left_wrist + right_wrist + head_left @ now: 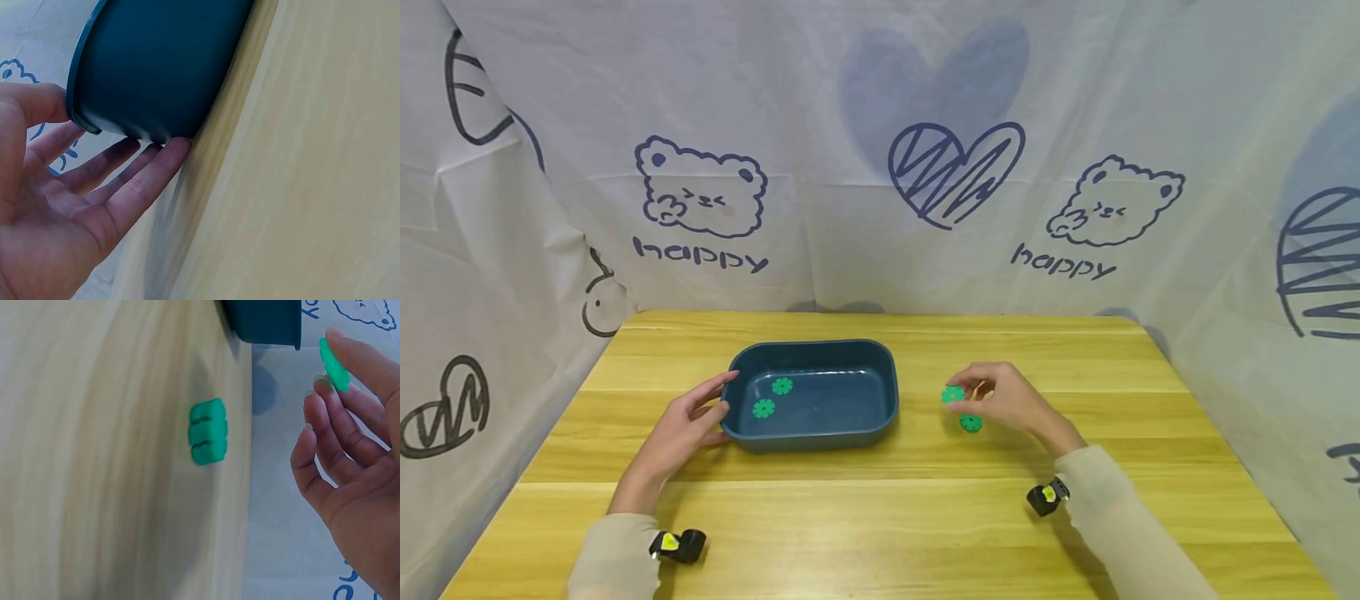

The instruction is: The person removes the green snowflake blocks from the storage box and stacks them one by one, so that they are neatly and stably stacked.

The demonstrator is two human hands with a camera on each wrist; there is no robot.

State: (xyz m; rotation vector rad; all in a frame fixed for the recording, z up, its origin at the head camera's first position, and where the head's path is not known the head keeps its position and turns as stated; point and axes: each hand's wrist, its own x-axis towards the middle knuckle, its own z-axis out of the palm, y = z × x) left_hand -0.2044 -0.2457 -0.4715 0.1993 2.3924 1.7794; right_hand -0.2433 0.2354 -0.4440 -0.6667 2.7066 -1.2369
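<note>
In the head view, a dark blue rectangular bin (820,433) stands left of centre on the table. My left hand (688,421) holds its left end, the thumb at the rim and fingers (147,181) against the outer wall. Two green notched building discs, one disc (763,408) nearer than the other (782,386), lie on the bin's floor. Right of the bin, my right hand (1003,398) pinches another green building disc (335,365) between thumb and fingertips, above the tabletop. Below that hand, a further green disc (209,431) rests on the table.
The wooden table (850,525) runs back to a white cloth (820,250) printed with bears and hearts. Small black cameras sit on both wrists, one camera (679,546) at the left and one (1045,497) at the right.
</note>
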